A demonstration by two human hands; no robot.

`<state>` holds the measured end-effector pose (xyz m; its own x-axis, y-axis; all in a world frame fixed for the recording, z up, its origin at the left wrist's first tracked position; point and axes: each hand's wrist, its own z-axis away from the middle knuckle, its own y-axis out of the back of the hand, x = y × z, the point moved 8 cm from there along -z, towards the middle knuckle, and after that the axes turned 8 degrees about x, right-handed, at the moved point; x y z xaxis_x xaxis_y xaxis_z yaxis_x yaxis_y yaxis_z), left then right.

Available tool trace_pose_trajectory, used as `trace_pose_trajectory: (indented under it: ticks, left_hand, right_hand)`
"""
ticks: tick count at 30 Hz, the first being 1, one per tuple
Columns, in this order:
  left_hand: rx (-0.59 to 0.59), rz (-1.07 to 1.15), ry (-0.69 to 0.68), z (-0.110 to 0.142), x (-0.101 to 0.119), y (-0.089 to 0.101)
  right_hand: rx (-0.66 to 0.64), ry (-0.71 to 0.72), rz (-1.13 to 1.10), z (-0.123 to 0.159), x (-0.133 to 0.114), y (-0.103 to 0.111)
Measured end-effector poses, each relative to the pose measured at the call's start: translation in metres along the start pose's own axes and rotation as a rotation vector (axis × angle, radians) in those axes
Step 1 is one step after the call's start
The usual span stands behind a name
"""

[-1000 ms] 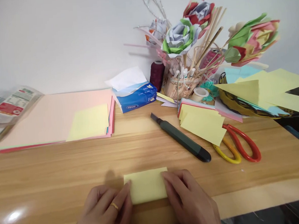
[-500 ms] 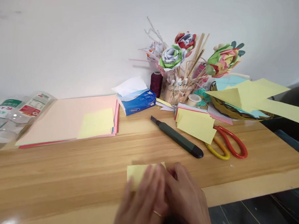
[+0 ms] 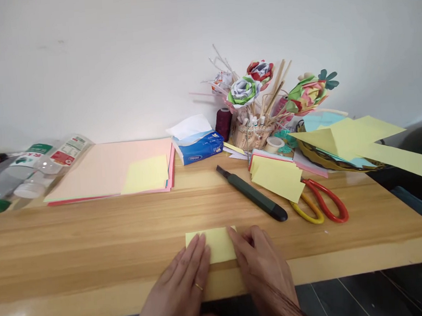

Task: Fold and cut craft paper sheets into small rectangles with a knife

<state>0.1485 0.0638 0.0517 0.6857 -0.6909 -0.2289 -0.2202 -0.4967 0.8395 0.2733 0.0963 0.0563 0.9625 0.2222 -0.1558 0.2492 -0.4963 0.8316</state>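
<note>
A small yellow rectangle of paper lies flat on the wooden table, close to its front edge. My left hand, with a ring on one finger, rests on the paper's left part, its fingers stretched out flat. At the right end, my right hand holds the paper's edge with its index finger on top and the other fingers curled in; its thumb is hidden. Beyond the right hand lies a dark green craft knife. Next to the knife are a stack of yellow paper pieces and scissors with red and yellow handles.
Large coloured sheets lie at back left, beside plastic bottles. Toward the wall stand a tissue pack, a dark thread spool and a holder of sticks and paper flowers. A basket of paper sits at right.
My left hand has slid left along the paper, uncovering its middle and right. My right hand stays at the right end. The view has turned slightly left.
</note>
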Motion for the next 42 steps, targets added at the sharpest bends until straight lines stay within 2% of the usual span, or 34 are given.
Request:
trace_pose_trajectory:
  ticks: [3,5,7,9,11,12,14,19,29,36,42]
  left_hand:
    - [-0.022,-0.022,-0.022,0.008,-0.006,0.002]
    - [-0.002,-0.035,-0.028,0.009,-0.008,0.004]
    - [0.017,-0.037,-0.028,0.009,-0.008,0.004]
    - [0.023,-0.041,-0.028,0.010,-0.007,0.002]
    - [0.032,-0.053,-0.025,0.012,-0.006,0.000]
    - [0.037,-0.063,-0.023,0.012,-0.007,0.000]
    - [0.043,-0.078,-0.029,0.013,-0.007,0.000]
    - [0.017,-0.101,-0.052,0.013,-0.007,0.002]
    - [-0.011,-0.094,-0.106,0.009,-0.006,0.009]
    - [-0.049,-0.091,-0.125,0.029,-0.012,0.009]
    - [-0.037,0.025,-0.121,0.028,-0.019,0.021]
  right_hand:
    - [0.007,-0.028,-0.005,-0.001,0.005,0.000]
    - [0.088,-0.035,-0.003,-0.002,0.006,0.009]
    - [0.213,0.015,-0.002,-0.001,-0.002,0.024]
    - [0.287,0.191,-0.035,0.005,-0.025,0.035]
    - [0.276,0.406,-0.094,0.015,-0.051,0.037]
    - [0.266,0.480,-0.108,0.020,-0.060,0.037]
    - [0.231,0.539,-0.098,0.027,-0.068,0.033]
    - [0.141,0.535,-0.067,0.031,-0.053,0.030]
    - [0.141,0.266,-0.016,0.035,-0.012,0.043]
    - [0.128,0.252,-0.016,0.036,-0.006,0.037]
    - [0.096,0.292,0.016,0.037,-0.004,0.036]
